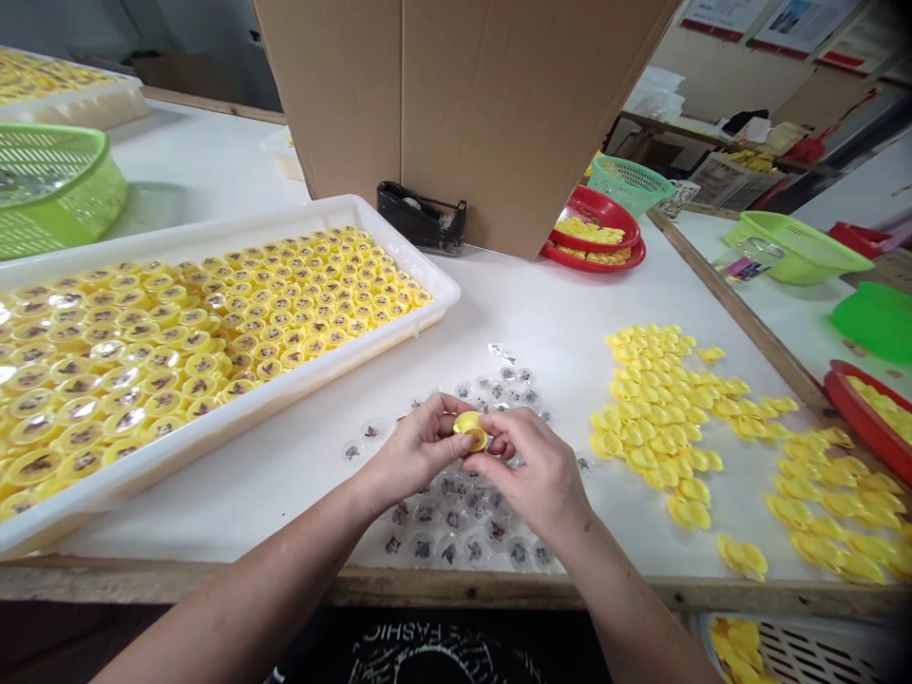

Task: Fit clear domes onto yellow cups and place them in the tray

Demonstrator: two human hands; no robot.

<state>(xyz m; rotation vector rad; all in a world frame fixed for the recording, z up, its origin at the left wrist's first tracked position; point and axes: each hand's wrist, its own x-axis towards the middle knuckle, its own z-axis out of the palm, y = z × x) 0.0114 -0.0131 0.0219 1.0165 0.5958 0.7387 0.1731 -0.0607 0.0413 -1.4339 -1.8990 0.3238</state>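
Note:
Between my hands, over the middle of the white table, is a small round yellow piece (470, 430). My left hand (420, 445) pinches its left side with thumb and fingers. From the right, my right hand (531, 461) has its fingers closed at the piece's edge, touching it; a bit of something clear shows at those fingertips. Clear discs with dark printed pictures (452, 519) lie spread under and around both hands. Loose yellow pieces (652, 404) are scattered to the right. A white tray (446, 294) on the left holds rows of yellow pieces with pictures in them.
A tall cardboard sheet (463, 114) stands at the back, with a black tape dispenser (420, 217) before it. Red plates (634, 256) sit beside it. A green basket (64, 204) is at the far left. A wooden strip (741, 304) edges the table's right.

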